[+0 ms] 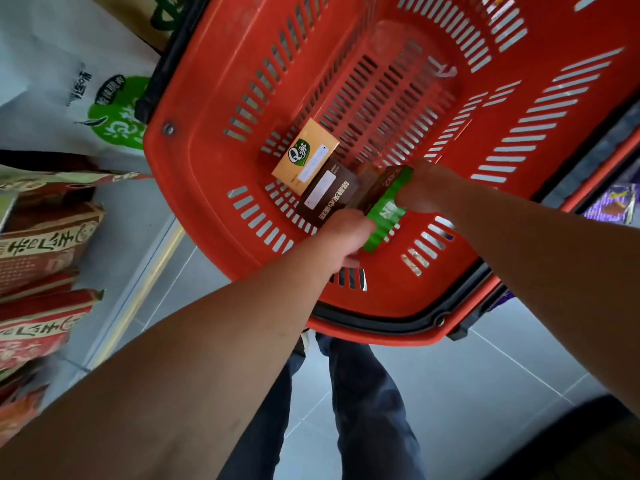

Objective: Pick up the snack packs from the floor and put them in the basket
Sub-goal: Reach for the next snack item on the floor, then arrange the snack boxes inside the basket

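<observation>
Snack packs are already going into the red basket [214, 109]: a yellow box [306, 155] lies flat on the slotted bottom near the left wall, a brown box [329, 194] lies touching it on the near side, and a green pack [386, 207] is over the near end of the bottom, held by both hands. The left hand [343, 237] has its fingers curled round the pack's near end, and the right hand [424, 188] clamps the far end, thumb and fingers closed on the green wrapper. Whether the pack already rests on the bottom or hangs just above it cannot be told, since the hands cover its underside. By this showing two packs are in and a third is being set down, so the step in hand looks close to done (letting go is what remains of it). How many packs are left on the floor is hard to judge: purple wrappers [609, 207] show past the basket's right rim, cut off by the frame edge, and they may be more packs or shelf goods. The boxes stacked at the left [45, 244] are blurred and seem to be store stock.
</observation>
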{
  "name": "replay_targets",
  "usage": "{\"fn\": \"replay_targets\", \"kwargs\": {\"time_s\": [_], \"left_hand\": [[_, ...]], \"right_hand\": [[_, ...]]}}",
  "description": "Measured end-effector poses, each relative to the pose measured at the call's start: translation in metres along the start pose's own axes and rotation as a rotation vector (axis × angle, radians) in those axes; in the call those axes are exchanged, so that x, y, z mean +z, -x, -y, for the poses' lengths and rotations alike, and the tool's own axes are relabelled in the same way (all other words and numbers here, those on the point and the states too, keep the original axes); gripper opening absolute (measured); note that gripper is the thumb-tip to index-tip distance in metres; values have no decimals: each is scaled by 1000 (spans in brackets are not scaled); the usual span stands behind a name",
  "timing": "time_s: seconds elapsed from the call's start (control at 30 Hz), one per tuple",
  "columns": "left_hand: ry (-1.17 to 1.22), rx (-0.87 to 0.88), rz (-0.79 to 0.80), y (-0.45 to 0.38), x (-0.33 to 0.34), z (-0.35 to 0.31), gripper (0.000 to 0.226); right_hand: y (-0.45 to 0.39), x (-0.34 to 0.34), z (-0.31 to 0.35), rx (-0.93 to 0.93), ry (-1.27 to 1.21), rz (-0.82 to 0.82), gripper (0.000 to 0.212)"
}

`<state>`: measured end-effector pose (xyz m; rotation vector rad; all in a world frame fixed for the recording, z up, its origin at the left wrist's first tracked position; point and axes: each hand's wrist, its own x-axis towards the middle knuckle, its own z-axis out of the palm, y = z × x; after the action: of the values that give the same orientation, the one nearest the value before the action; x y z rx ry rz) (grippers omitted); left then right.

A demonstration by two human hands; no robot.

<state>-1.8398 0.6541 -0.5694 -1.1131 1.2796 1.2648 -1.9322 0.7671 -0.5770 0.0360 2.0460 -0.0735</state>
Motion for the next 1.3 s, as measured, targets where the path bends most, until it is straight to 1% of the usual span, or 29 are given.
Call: {"fn": "replay_targets", "kwargs": {"time_s": [0.1, 0.17, 0.27, 0.33, 0.37, 0.43, 0.53, 0.57, 0.67, 0.73, 0.83, 0.9, 0.97, 1.0, 1.03, 1.13, 1.17, 1.2, 1.3], "left_hand": [[-140, 117, -35, 19, -7, -6, 45], [-231, 191, -52, 32, -13, -11, 39], [-336, 338, -132, 53, -23, -16, 31], [-364, 425, -178, 73, -26, -14, 14], [-365, 464, -194, 81, -28, -14, 10], [-387, 542, -210, 104, -28, -7, 14], [-405, 635, -217, 143, -25, 4, 11], [-404, 648, -210, 158, -21, 7, 16], [-467, 711, -204, 193, -3, 10, 27], [-501, 758, -198, 215, 16, 8, 33], [-548, 806, -169, 235, 62, 7, 30], [-591, 827, -171, 238, 90, 5, 29], [-668, 830, -137, 239, 146, 7, 32], [-686, 819, -133, 239, 162, 7, 35], [-708, 810, -118, 237, 196, 10, 39], [-770, 796, -126, 234, 279, 20, 61], [-791, 793, -134, 233, 296, 21, 63], [-816, 797, -138, 230, 338, 26, 62], [-866, 775, -169, 225, 416, 34, 46]], "right_hand": [[18, -6, 1, -2, -6, 6, 58], [31, -10, 0, -7, 23, -17, 55], [53, -14, -2, -22, 9, -163, 49], [75, -13, -5, -34, -50, -251, 48], [85, -12, -5, -51, -73, -280, 48], [115, -7, -10, -93, -140, -353, 49], [172, 1, -21, -157, -257, -486, 56], [195, 4, -28, -165, -294, -521, 57], [249, 7, -53, -131, -439, -606, 49], [276, 11, -80, -72, -491, -615, 42], [302, 24, -137, 45, -541, -584, 47], [310, 33, -168, 90, -554, -550, 46], [322, 46, -226, 150, -589, -543, 45], [320, 54, -244, 163, -605, -534, 46], [323, 62, -278, 180, -624, -540, 47], [327, 86, -364, 201, -708, -553, 48], [326, 92, -383, 210, -726, -547, 48], [329, 100, -424, 235, -756, -544, 49], [330, 120, -507, 276, -801, -504, 50]]}}
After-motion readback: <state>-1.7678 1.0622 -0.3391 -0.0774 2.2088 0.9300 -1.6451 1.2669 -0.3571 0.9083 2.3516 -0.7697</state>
